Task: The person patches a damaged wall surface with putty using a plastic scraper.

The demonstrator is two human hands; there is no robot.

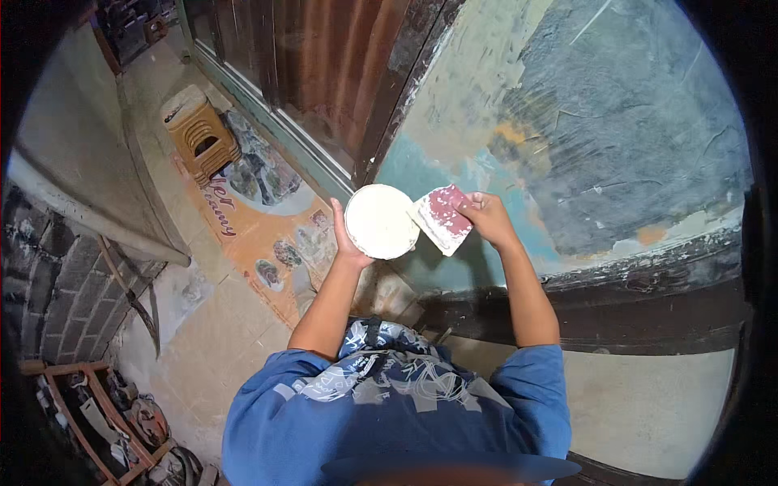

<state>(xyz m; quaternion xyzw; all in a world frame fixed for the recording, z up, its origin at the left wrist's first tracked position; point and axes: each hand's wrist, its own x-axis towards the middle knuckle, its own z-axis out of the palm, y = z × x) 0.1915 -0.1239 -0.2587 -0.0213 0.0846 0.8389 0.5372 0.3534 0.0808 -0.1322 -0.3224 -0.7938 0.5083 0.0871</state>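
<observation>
My left hand supports a round white tub from beneath, its thumb up along the left side and most fingers hidden under it. Pale, creamy white paste fills the tub. In my right hand is a flat, square, pinkish-red putty spreader, gripped by its upper right part. White paste smears its face and lower edge. The spreader's left corner meets or overlaps the tub's right rim; whether they touch I cannot tell.
Ahead right is a wall patched in grey, teal and cream. A dark wooden door stands left of it. Stacked tan plastic stools sit on an orange printed sheet. A wooden rack with tools stands lower left, near grey blocks.
</observation>
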